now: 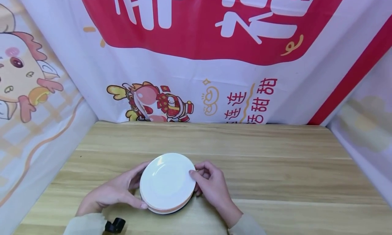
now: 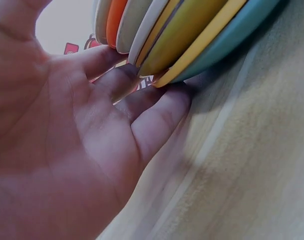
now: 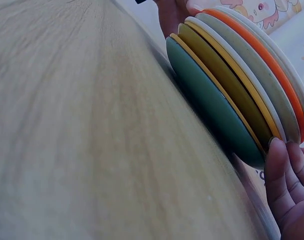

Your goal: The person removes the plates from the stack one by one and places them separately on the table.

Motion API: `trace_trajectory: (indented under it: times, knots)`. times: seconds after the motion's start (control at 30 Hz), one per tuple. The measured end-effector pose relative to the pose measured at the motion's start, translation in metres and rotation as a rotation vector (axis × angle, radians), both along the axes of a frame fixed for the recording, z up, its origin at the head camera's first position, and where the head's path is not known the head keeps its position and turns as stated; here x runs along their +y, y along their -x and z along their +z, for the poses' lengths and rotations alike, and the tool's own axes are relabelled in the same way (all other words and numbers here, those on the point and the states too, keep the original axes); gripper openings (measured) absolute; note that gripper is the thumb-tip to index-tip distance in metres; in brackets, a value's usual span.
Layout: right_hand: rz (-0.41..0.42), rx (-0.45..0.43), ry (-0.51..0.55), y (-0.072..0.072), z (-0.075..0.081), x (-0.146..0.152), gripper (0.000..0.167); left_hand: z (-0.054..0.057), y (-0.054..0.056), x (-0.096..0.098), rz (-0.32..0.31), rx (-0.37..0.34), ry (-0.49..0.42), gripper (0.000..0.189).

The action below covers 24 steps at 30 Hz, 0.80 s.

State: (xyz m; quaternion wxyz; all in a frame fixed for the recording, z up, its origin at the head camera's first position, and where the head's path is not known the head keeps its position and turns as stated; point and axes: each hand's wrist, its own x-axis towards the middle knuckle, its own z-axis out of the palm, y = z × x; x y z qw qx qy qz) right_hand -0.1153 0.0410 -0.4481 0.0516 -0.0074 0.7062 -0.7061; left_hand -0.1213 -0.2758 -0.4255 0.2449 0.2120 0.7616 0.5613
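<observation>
Plate stack (image 1: pixel 167 180), gripped at opposite rims by your left hand (image 1: pixel 117 190) and right hand (image 1: pixel 212 184) | tabletop (image 1: pixel 291 184) stretches wide rightward | wrist views alone show you teal bottom plate (image 3: pixel 207 102)

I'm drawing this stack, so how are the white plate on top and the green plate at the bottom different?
The white plate is highest, while the green plate is lowest, nearest the table. From above, you see the white plate's face, but the green plate's face is hidden under the others. Both have curved rims and belong to the same stack.
</observation>
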Motion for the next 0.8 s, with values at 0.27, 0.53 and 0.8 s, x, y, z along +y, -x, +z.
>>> trace_trajectory:
  times: [0.27, 0.53, 0.8]
  knots:
    - [-0.014, 0.001, -0.021, 0.0003, 0.0033, 0.0031, 0.024, 0.0017, -0.0005, 0.0003, 0.011, -0.014, 0.023, 0.118]
    - [-0.032, 0.035, -0.066, 0.0012, 0.0057, 0.0045, 0.020, 0.0055, -0.0012, 0.0018, 0.004, -0.017, 0.006, 0.118]
    - [-0.011, 0.007, -0.030, 0.0020, 0.0093, 0.0060, 0.020, 0.0093, -0.0017, 0.0036, -0.021, 0.010, -0.045, 0.119]
